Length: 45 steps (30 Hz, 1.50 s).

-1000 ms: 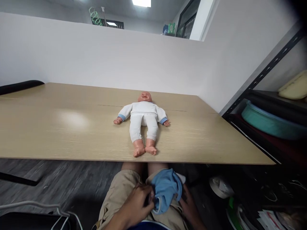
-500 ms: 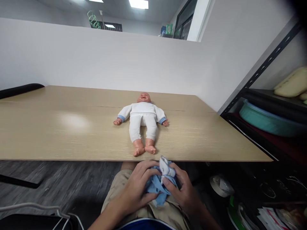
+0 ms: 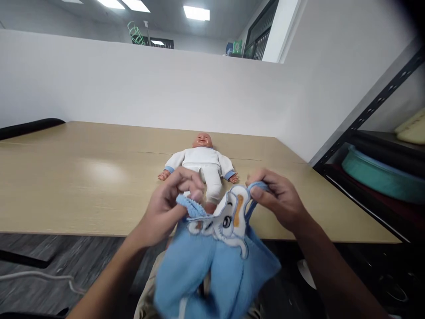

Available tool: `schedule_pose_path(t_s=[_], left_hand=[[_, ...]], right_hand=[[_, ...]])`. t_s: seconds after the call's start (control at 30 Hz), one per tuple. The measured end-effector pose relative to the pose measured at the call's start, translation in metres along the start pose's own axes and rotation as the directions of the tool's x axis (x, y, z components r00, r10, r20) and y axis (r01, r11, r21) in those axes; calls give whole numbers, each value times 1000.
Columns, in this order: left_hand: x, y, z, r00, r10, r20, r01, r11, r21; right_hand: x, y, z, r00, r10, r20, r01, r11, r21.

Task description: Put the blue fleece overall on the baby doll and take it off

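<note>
Pale blue doll overalls [image 3: 219,266] with a white embroidered animal face on the bib hang over my lap, legs downward and slightly blurred. My left hand [image 3: 172,204] pinches one shoulder strap at the upper left. At the upper right, my right hand [image 3: 277,195] grips the other strap, so the bib is spread between both hands. Beyond them a baby doll [image 3: 201,156] lies on its back on the table, head toward the wall, in white clothes with blue cuffs. The overalls and my left hand hide part of its legs and its feet.
The wooden table [image 3: 99,190] runs up to a white partition [image 3: 159,88]. On the right, a black metal shelf [image 3: 375,99] holds a teal basin [image 3: 381,173]. A white cable [image 3: 43,275] is at the lower left.
Both hands have risen from my lap and moved apart. The bundled blue cloth has opened out into overalls, now held up by the straps before the doll. The view has shifted slightly.
</note>
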<state>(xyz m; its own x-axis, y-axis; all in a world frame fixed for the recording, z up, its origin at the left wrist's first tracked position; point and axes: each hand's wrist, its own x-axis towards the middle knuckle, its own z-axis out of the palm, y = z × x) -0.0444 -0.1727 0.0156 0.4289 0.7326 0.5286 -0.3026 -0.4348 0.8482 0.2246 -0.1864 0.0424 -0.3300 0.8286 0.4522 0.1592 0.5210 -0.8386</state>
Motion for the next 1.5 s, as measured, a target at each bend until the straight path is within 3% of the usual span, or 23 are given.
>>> schedule_pose_path(t_s=[0.1, 0.2, 0.33, 0.43, 0.6, 0.73, 0.77, 0.83, 0.87, 0.93, 1.0, 1.07, 1.17, 1.27, 1.37, 1.43, 1.5], left_hand=[[34, 5, -20, 995, -75, 68, 72, 996, 45], [65, 13, -45, 978, -127, 167, 103, 984, 145], [99, 29, -77, 913, -110, 393, -39, 936, 351], [115, 38, -85, 863, -146, 483, -94, 894, 438], [133, 34, -72, 886, -104, 453, -156, 851, 502], [145, 23, -74, 900, -190, 393, -33, 869, 494], [147, 20, -77, 901, -207, 380, 1, 879, 477], [152, 15, -83, 912, -193, 363, 26, 908, 417], [155, 13, -84, 919, -162, 360, 12, 923, 385], [160, 9, -85, 931, -78, 356, -50, 940, 338], [165, 5, -85, 941, -15, 339, -103, 939, 327], [170, 2, -88, 951, 14, 310, -122, 936, 331], [173, 1, -98, 950, -19, 311, -103, 923, 371], [174, 1, -106, 926, -104, 364, -85, 879, 468], [177, -4, -105, 910, -140, 391, -60, 887, 457], [179, -10, -100, 924, -104, 368, -50, 921, 386], [180, -15, -96, 943, -73, 325, -54, 929, 367]], right_hand=[[26, 0, -13, 986, -161, -41, 159, 986, -51], [49, -2, -21, 971, -236, -32, 233, 969, -81], [78, -6, -29, 964, -267, -17, 266, 964, -19], [100, -6, -34, 947, -319, -26, 320, 947, 41], [126, 2, -36, 968, -234, -92, 241, 967, 80], [133, 16, -42, 975, -170, -146, 184, 979, 88], [134, 21, -45, 982, -150, -112, 161, 983, 89], [134, 32, -53, 995, -66, 81, 63, 997, 39], [135, 38, -56, 977, -8, 211, 13, 1000, -24], [138, 50, -60, 896, 101, 432, -31, 986, -166], [142, 61, -59, 848, 141, 511, -32, 976, -216], [148, 69, -55, 881, 97, 463, -43, 991, -127], [158, 76, -49, 958, -26, 285, 0, 996, 89], [167, 84, -45, 983, -80, 163, 54, 986, 155], [172, 96, -40, 978, -30, 208, 2, 991, 132], [170, 104, -33, 952, 39, 303, -64, 995, 75], [167, 107, -27, 946, 87, 312, -93, 996, 5]])
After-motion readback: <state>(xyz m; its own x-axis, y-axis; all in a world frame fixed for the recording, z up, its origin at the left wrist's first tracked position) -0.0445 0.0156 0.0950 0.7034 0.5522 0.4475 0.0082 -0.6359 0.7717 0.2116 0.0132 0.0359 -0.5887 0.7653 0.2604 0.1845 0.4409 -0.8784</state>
